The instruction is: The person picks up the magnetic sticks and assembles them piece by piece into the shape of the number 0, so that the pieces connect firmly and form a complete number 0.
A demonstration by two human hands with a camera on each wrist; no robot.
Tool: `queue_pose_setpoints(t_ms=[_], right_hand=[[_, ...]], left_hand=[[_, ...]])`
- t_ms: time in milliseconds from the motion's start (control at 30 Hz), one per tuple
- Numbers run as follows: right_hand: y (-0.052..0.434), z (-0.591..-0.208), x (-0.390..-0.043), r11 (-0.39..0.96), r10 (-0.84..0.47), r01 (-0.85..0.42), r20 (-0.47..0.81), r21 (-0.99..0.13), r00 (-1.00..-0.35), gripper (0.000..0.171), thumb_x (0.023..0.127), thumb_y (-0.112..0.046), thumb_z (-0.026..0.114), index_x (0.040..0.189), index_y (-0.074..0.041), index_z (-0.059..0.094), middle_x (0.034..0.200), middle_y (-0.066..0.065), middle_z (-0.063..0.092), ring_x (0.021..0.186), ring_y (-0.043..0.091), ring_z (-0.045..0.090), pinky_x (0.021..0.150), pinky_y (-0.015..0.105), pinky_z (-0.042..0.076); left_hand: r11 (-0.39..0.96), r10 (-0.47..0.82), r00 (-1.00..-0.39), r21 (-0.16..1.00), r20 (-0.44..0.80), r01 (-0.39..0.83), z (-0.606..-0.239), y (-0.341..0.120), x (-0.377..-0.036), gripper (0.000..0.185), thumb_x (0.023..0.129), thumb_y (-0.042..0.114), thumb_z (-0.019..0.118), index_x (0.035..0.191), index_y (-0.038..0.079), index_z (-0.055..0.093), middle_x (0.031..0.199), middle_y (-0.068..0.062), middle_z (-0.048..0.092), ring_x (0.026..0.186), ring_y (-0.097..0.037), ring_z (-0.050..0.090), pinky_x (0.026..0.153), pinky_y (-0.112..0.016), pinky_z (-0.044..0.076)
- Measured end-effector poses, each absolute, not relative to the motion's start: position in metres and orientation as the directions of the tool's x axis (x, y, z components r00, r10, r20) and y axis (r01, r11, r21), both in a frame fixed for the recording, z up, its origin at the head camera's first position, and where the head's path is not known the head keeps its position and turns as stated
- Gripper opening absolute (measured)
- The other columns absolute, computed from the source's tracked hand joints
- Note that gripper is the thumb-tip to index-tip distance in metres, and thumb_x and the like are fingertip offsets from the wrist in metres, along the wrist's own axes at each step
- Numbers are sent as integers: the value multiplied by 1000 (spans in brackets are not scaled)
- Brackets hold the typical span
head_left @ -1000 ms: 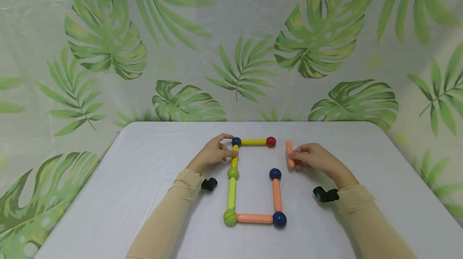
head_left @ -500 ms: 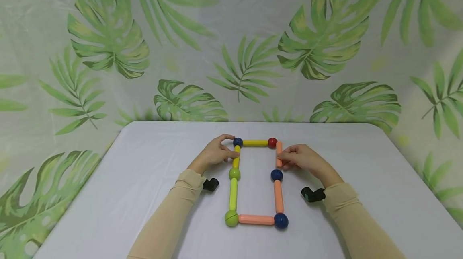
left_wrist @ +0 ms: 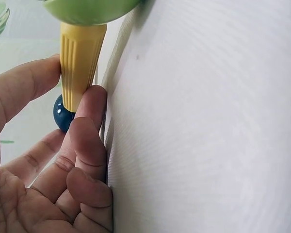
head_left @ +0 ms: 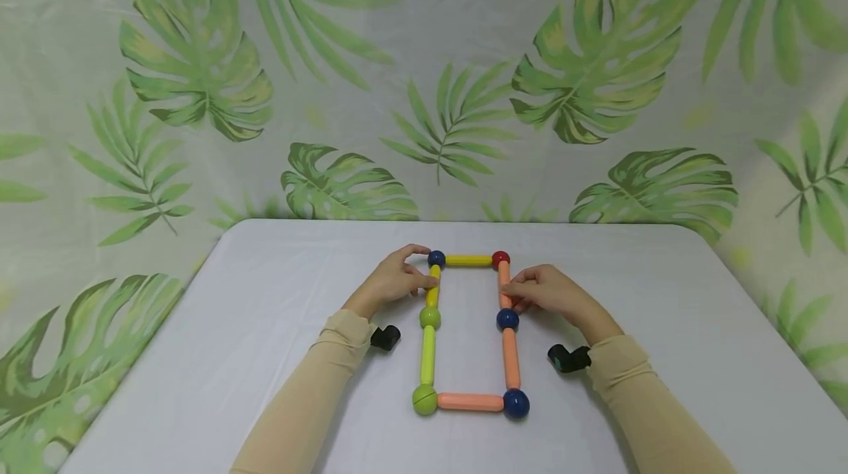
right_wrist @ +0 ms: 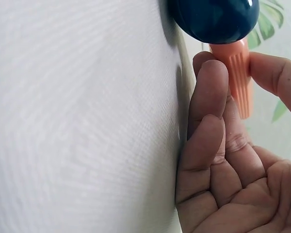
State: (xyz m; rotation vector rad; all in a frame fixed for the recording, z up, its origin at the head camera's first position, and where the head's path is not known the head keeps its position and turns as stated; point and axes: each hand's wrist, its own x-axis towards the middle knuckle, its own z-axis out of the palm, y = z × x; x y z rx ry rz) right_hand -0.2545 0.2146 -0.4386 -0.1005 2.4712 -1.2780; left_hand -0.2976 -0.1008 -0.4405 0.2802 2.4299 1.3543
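My left hand [head_left: 389, 281] pinches the upright-running yellow stick [left_wrist: 77, 63] on the left side of a rectangle of toy sticks and balls. One of its fingertips touches the blue corner ball [head_left: 436, 258]. With thumb and fingers, my right hand [head_left: 555, 293] grips an orange stick [head_left: 504, 273] on the opposite side. That stick lies between the red ball [head_left: 500, 259] and a blue ball [right_wrist: 216, 19], its ends meeting both in the head view. A second yellow stick [head_left: 469, 260] joins the two far corners. Fingers partly hide both held sticks.
Nearer me, the outline continues with a green ball [head_left: 430, 317], a lime stick [head_left: 427, 356], a split green ball [head_left: 425, 400], an orange stick [head_left: 470, 402], a blue ball [head_left: 516, 403] and another orange stick [head_left: 511, 358]. All lie on a white-covered table [head_left: 298, 260] before a leaf-patterned cloth [head_left: 437, 54].
My right hand has carried the orange stick leftward from outside the outline into the gap between the red and blue balls. The left hand has stayed put on the yellow stick.
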Motion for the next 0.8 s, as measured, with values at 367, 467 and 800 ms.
queue_pose_setpoints(t_ms=[367, 467, 800], right_hand=[[215, -443, -256, 615, -195, 113, -289, -780, -937, 36, 102, -38, 74, 106, -2, 75, 81, -1, 76, 81, 14, 68, 75, 28, 52], [215, -445, -256, 629, -185, 120, -298, -768, -937, 36, 101, -40, 74, 105, -4, 76, 81, -1, 75, 81, 15, 65, 75, 27, 51], [215, -443, -254, 627, -192, 109, -288, -771, -938, 36, 101, -39, 74, 104, -4, 75, 80, 0, 74, 80, 16, 63, 74, 28, 50]], left_hand=[[525, 327, -927, 851, -181, 20, -442, -101, -299, 67, 93, 29, 85, 152, 22, 55, 83, -5, 74, 71, -17, 61, 76, -30, 45], [531, 322, -928, 847, -189, 12, -443, -100, -299, 66, 93, 30, 85, 152, 22, 55, 82, -4, 72, 71, -17, 60, 75, -30, 45], [523, 328, -925, 852, -193, 8, -442, -99, -298, 67, 94, 30, 84, 153, 22, 54, 85, -5, 73, 74, -18, 60, 74, -29, 45]])
